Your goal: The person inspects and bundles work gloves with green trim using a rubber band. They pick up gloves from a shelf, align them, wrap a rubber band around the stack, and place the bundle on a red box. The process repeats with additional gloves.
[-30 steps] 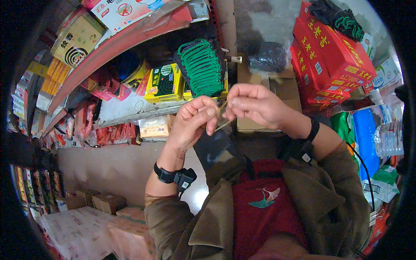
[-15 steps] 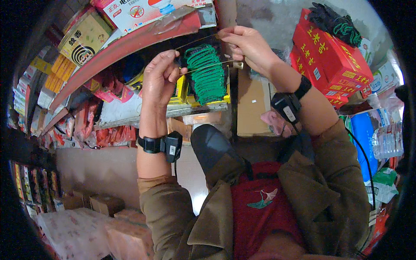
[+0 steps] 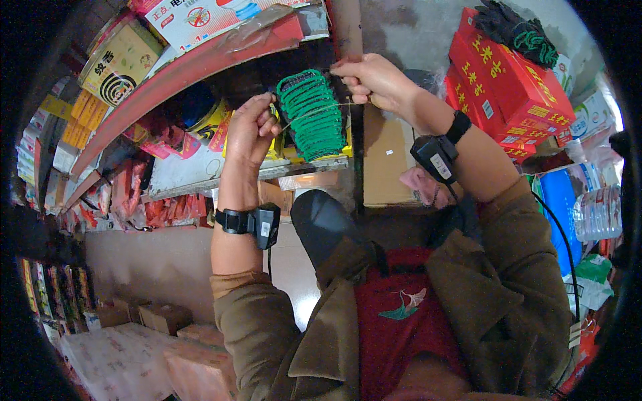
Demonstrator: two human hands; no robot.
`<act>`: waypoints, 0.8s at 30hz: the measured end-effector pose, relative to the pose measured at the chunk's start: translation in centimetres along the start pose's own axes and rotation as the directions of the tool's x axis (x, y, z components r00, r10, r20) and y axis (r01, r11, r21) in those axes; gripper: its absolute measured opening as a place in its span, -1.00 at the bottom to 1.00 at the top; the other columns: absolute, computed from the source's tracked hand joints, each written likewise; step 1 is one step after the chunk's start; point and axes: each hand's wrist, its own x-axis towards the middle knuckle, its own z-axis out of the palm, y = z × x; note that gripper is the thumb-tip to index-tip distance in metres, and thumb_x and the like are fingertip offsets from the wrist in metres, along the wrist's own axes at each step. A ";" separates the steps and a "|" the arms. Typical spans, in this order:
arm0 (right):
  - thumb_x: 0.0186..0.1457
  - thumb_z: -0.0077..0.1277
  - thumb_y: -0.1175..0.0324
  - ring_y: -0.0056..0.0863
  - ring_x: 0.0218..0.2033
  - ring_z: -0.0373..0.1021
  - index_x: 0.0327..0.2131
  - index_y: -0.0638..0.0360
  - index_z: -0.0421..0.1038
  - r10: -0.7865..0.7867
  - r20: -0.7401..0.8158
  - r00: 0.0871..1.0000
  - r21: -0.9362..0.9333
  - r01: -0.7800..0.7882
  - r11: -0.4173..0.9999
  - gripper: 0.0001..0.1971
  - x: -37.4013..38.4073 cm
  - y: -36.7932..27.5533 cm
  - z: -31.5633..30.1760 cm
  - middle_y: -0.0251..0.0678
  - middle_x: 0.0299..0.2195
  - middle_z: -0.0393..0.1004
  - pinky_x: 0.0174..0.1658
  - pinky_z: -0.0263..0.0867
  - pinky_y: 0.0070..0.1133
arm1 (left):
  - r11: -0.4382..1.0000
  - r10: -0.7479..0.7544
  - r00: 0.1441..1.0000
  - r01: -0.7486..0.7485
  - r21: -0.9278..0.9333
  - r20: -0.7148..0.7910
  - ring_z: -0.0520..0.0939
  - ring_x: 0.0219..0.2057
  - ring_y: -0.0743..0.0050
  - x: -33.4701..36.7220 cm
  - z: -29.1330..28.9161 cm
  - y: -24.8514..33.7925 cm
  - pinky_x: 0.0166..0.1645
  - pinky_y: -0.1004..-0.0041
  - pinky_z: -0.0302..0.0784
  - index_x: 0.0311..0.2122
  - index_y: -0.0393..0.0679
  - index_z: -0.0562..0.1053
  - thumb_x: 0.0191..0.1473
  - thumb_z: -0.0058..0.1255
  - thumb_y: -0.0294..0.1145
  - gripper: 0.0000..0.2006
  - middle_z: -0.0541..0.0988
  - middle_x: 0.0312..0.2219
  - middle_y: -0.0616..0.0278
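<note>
A stack of dark gloves with green cuffs (image 3: 311,120) stands on the shelf in front of me, its green edges layered one over another. Across its front runs a thin tan elastic band (image 3: 319,109), drawn taut between my hands. At the left of the stack, the closed fingers of my left hand (image 3: 252,128) pinch one end of the band. My right hand (image 3: 376,83) grips the other end beside the stack's upper right, thumb and index finger pressed together. Whether the band also passes behind the stack is hidden.
Above the stack juts a red-edged shelf (image 3: 180,70) loaded with boxes. Red cartons (image 3: 505,87) stand at right, more dark gloves (image 3: 518,33) on top. A flat cardboard box (image 3: 388,160) lies right of the shelf. Wrapped packages (image 3: 120,357) sit at lower left.
Both hands have shifted slightly left and down around the glove stack. The band's upper strand, visible before above the stack, no longer shows there; the front strand still crosses the green cuffs.
</note>
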 end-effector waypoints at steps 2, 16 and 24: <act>0.22 0.05 0.39 -0.77 -0.72 -0.03 -0.27 0.16 0.37 0.025 0.059 0.998 0.018 -0.026 1.000 -0.91 -0.2 0.1 -0.4 -0.57 -0.62 0.17 -0.64 -0.08 -0.69 | 0.998 -0.048 0.997 0.051 -0.048 0.056 0.19 -0.74 0.71 -0.3 -0.4 -0.1 -0.53 0.55 0.29 -0.27 -0.20 0.44 0.23 -0.02 -0.41 -0.90 0.19 -0.71 0.49; 0.24 0.04 0.37 -0.75 -0.68 0.03 -0.20 0.10 0.36 0.085 0.213 0.973 0.128 -0.114 0.985 -0.89 -1.1 2.1 -2.0 -0.53 -0.55 0.23 -0.59 -0.04 -0.66 | 0.982 -0.119 0.977 0.143 -0.127 0.177 0.36 -0.59 0.64 -3.4 -1.0 -1.9 -0.49 0.57 0.28 -0.25 -0.22 0.47 0.15 0.03 -0.55 -0.94 0.41 -0.53 0.37; 0.27 -0.02 0.38 -0.69 -0.58 0.17 -0.20 0.10 0.35 -0.034 0.226 0.974 0.125 0.005 0.992 -0.92 -2.0 5.5 -2.0 -0.51 -0.51 0.26 -0.40 0.27 -0.59 | 0.986 -0.079 0.991 0.094 -0.136 0.109 0.42 -0.53 0.59 -4.2 -2.7 -5.7 -0.43 0.54 0.33 -0.31 -0.19 0.48 0.14 0.01 -0.57 -0.96 0.45 -0.53 0.33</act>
